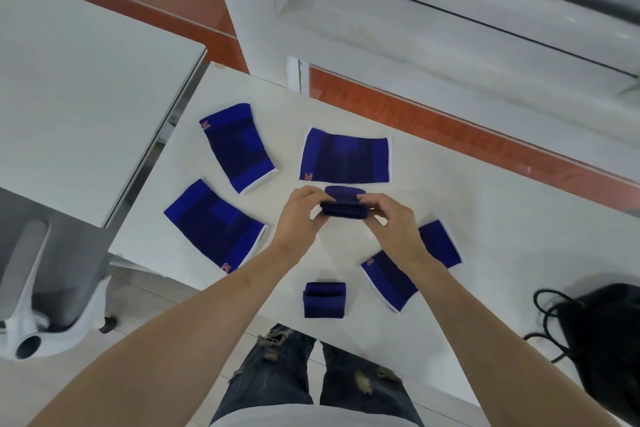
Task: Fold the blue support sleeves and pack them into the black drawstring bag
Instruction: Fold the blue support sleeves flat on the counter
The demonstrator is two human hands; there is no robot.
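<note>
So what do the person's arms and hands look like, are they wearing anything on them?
Both forearms are bare all the way into the frame: no sleeves show. The left hand and the right hand wear no gloves, and no watch, ring or bracelet is visible. Below the arms, ripped dark blue jeans show.

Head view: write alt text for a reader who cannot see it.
Both hands, the left hand and the right hand, hold a half-folded blue sleeve above a white table. One folded sleeve and four flat sleeves lie around them; a black drawstring bag sits at the right edge.
</note>
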